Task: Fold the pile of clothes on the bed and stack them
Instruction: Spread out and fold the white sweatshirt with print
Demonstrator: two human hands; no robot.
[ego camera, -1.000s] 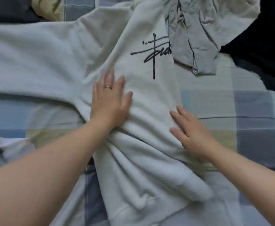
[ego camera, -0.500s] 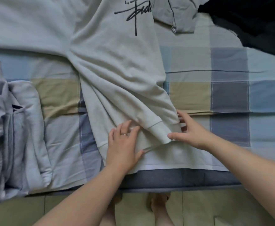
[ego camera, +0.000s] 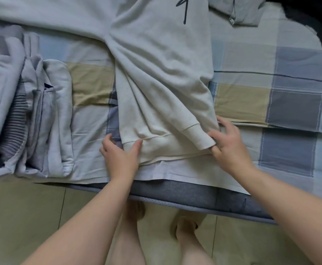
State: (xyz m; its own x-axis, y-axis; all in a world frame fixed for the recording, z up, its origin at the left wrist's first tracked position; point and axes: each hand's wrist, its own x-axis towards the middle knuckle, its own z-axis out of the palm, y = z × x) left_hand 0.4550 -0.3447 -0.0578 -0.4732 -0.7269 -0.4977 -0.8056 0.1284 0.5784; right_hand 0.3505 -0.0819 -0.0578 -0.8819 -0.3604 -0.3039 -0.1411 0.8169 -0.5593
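Left hand (ego camera: pixel 120 155) has slid to the hem corner and is pinching the cream fleece sweatshirt (ego camera: pixel 162 73); right hand (ego camera: pixel 228 142) is pinching its ribbed cuff (ego camera: pixel 199 137).

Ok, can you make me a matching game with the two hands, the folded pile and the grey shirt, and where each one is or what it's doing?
Things:
1. left hand
2. right hand
3. folded pile
4. grey shirt

Clues:
A. at the picture's top edge
B. pinches the sleeve cuff
C. on the bed, far to the left
D. grips the sweatshirt hem

Pairs: 1-D, 2-B, 3-C, 4-A
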